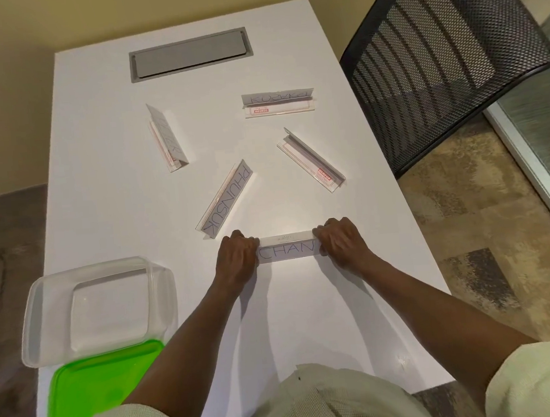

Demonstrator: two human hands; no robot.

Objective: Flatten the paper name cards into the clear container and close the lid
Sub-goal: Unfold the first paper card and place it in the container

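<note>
Five paper name cards lie on the white table [112, 204]: four folded ones are spread further back, among them the "PHUNSUK" card [225, 200], and the fifth, the "CHAN" card [286, 248], is near the person. There is one clear container [99, 309] at the left edge, open, and one green lid [94, 393] just beside it, partly under it. The left hand [236, 259] grasps the left end of the "CHAN" card with curled fingers; the right hand [342, 241] grasps its right end in the same way.
</note>
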